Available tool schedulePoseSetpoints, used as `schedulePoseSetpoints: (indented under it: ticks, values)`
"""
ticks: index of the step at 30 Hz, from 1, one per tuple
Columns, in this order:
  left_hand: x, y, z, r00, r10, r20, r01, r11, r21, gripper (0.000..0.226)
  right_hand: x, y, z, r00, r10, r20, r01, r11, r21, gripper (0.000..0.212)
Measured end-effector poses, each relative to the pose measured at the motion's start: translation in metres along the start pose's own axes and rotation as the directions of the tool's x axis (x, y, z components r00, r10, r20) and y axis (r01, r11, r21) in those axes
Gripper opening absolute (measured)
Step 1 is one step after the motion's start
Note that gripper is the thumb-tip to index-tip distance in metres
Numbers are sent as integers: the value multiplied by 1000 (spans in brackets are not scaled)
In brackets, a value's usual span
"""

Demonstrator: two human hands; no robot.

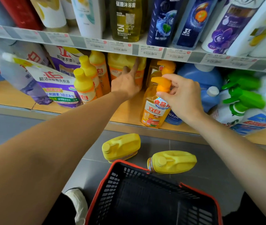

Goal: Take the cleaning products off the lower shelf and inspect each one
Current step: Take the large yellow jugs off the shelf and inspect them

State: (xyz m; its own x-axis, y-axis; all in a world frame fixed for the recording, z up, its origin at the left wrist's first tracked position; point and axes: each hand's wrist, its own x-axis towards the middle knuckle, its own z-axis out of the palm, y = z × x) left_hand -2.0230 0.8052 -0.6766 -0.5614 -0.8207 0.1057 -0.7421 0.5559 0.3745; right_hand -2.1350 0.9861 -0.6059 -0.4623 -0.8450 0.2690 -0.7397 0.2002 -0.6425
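Observation:
My right hand [181, 95] pinches the orange pump top of a yellow dish-soap bottle [153, 111] that stands at the front edge of the lower shelf [125, 114]. My left hand [126, 82] reaches deeper into the shelf, its straight fingers touching a large yellow-orange jug [121, 64] at the back. Two yellow jugs lie on their sides on the grey floor below, one [121, 146] on the left and one [172, 161] on the right.
A black basket with a red rim [106, 179] sits on the floor in front of me. Slim yellow bottles [85, 83], purple refill pouches [56, 85], a blue jug [205, 78] and green spray bottles [242, 95] crowd the lower shelf. Shampoo bottles fill the shelf above.

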Motion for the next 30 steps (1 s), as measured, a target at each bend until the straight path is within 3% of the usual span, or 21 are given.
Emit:
schedulePoseSetpoints:
  ticks: [6, 9, 12, 14, 17, 20, 23, 27, 30]
  values:
    - [-24, -3, 7, 996, 9, -90, -8, 1000, 12, 102, 0, 0, -1, 1000, -13, 9, 13, 1000, 8, 47]
    - [-43, -2, 7, 992, -8, -123, -10, 990, -140, 95, 0, -1, -2, 1000, -17, 7, 17, 1000, 20, 46]
    - [-60, -3, 9, 998, -44, -54, 24, 946, -323, 90, -1, 0, -2, 1000, -16, 5, 16, 999, 34, 46]
    - [-71, -3, 9, 995, -93, 42, 101, 817, -568, 85, -1, 1, -2, 1000, -15, 10, 15, 999, 41, 47]
    - [-87, 6, 1, 954, -235, 187, 278, 459, -844, 76, -1, 4, -2, 999, -31, 16, 30, 999, 43, 49]
    - [-98, 15, -3, 872, -343, 349, 409, 121, -904, 64, -1, 10, -1, 998, -43, 52, 40, 997, 63, 50]
    - [-103, 16, -6, 799, -333, 501, 471, -173, -865, 53, -1, 13, 1, 996, -51, 70, 46, 996, 73, 51]
    - [-104, 15, -14, 752, -355, 556, 468, -307, -829, 45, -3, 13, 3, 997, -76, 29, 76, 997, 19, 51]
    - [-110, 12, -18, 742, -392, 544, 485, -247, -839, 47, -3, 12, 5, 997, -74, 19, 74, 997, -5, 52]
